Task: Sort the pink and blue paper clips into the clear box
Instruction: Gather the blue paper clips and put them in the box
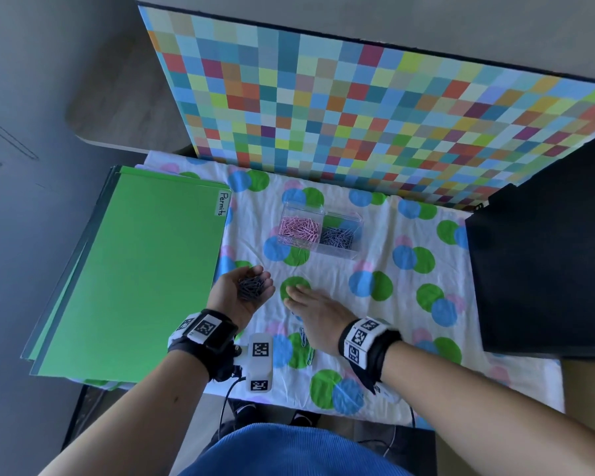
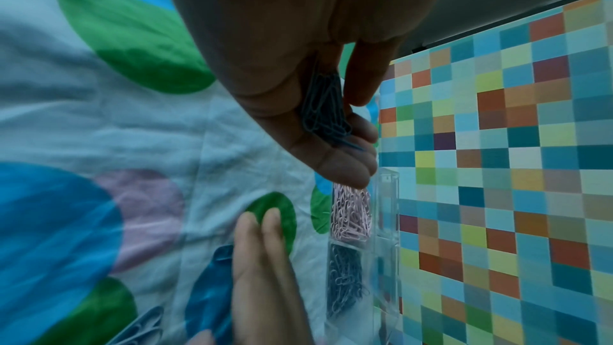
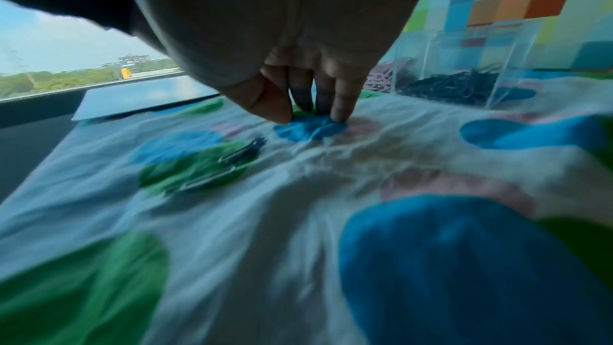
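Note:
The clear box [image 1: 337, 254] stands on the spotted cloth, with pink paper clips [image 1: 299, 228] in its left compartment and blue paper clips [image 1: 339, 237] in its right. My left hand [image 1: 255, 278] is palm up, in front of and left of the box, cupping a pile of blue clips [image 1: 250, 288], seen close in the left wrist view [image 2: 326, 112]. My right hand [image 1: 298, 292] lies beside it, straight fingers [image 3: 341, 104] touching the cloth. A few loose blue clips [image 1: 304, 340] lie by its wrist, also seen in the right wrist view [image 3: 232, 159].
A stack of green folders [image 1: 134, 276] labelled "Permits" lies to the left. A chequered board [image 1: 358, 108] rises behind the box. A black object [image 1: 543, 252] covers the right side. The cloth [image 1: 409, 338] ends at the near table edge.

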Available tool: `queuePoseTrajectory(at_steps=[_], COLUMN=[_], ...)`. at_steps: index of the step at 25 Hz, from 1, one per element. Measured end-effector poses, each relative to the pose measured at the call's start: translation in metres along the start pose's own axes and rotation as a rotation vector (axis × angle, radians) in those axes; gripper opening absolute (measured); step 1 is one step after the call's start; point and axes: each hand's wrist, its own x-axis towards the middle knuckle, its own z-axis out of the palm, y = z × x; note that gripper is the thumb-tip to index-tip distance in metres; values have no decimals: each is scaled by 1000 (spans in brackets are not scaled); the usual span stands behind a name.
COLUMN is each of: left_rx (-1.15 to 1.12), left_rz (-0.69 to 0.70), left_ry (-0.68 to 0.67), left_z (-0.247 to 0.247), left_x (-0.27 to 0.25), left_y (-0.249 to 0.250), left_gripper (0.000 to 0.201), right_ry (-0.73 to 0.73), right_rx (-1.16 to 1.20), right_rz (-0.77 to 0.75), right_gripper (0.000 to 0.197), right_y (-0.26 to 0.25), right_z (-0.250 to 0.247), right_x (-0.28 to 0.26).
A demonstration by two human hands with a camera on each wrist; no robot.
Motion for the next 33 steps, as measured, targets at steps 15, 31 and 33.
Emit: queuePoseTrajectory(at_steps=[15, 31, 33], left_rx=[46, 168, 148], left_rz=[-30, -41, -31], left_ry=[-17, -151, -126], left_z=[-5, 52, 57], left_x=[3, -2, 2], left_y=[-10, -39, -38], left_gripper=[28, 30, 30], right_ry=[114, 466, 631], right_rx=[-161, 462, 487], right_rz=[-259, 87, 144], right_gripper=[26, 22, 20], right_y=[3, -6, 6], right_z=[49, -64, -59], right_x=[-46, 0, -9])
